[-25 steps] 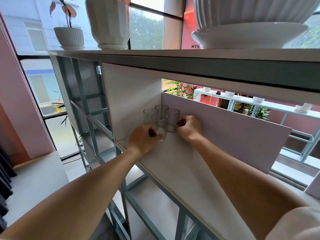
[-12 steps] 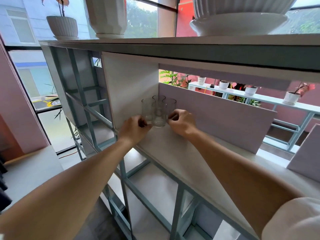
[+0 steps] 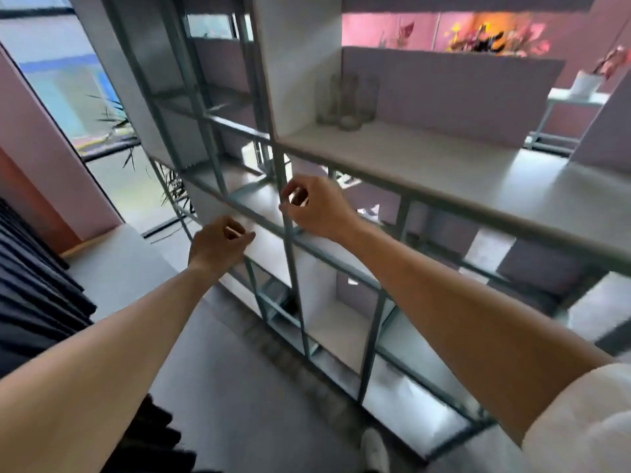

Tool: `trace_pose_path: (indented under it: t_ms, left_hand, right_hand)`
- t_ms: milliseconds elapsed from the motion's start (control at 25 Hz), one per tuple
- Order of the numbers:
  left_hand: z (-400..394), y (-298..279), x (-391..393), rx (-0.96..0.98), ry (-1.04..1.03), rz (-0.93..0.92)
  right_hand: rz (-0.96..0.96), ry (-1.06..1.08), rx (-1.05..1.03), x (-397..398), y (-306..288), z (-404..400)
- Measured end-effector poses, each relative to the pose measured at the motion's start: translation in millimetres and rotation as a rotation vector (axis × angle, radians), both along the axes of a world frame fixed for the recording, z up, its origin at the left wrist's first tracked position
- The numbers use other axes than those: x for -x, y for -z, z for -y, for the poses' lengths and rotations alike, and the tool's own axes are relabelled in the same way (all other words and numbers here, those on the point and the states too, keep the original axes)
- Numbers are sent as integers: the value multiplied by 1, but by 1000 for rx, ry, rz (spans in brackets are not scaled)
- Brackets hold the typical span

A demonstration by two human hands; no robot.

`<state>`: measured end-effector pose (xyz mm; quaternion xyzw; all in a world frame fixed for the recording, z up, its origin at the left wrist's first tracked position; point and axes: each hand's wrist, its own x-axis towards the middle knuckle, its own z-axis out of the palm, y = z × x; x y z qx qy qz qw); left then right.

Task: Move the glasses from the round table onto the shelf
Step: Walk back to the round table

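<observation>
Seemingly placed, the glasses (image 3: 346,102) stand clustered upright in the shelf (image 3: 444,172) corner (blurred), above and beyond both hands; right hand (image 3: 316,208) nearer, left hand (image 3: 218,244) lower, each loosely curled, holding nothing.

Pale shelf board (image 3: 444,172) in grey-green metal frame; cluster of clear glasses (image 3: 346,99) stands on it, back left corner, against pink back panel (image 3: 461,93).

Blur and cut-offs

The glasses (image 3: 346,100) at upper centre smear together, their number unclear; the shelf (image 3: 444,172) runs off the right edge.
</observation>
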<state>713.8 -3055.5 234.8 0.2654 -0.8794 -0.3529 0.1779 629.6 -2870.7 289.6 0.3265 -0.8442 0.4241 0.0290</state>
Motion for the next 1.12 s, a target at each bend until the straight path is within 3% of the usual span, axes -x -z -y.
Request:
trace_pose_path:
  t_ms: [120, 240, 480, 760, 920, 1120]
  left_hand:
    - [-4, 57, -44, -144, 86, 210]
    - [-35, 109, -69, -242, 240, 446]
    - [-171, 198, -81, -164, 651, 640]
    - [-365, 224, -81, -161, 1049, 802]
    - [-473, 219, -85, -109, 1236, 827]
    - [-585, 229, -82, -37, 1312, 924]
  right_hand:
    - [159, -24, -119, -59, 53, -22]
    - [343, 87, -215, -106, 110, -68]
    - [637, 464, -297, -199, 211, -215]
    - [886, 885, -189, -301, 251, -342]
    - [1002, 1016, -125, -337, 264, -394]
    - [1053, 1068, -117, -326, 275, -473]
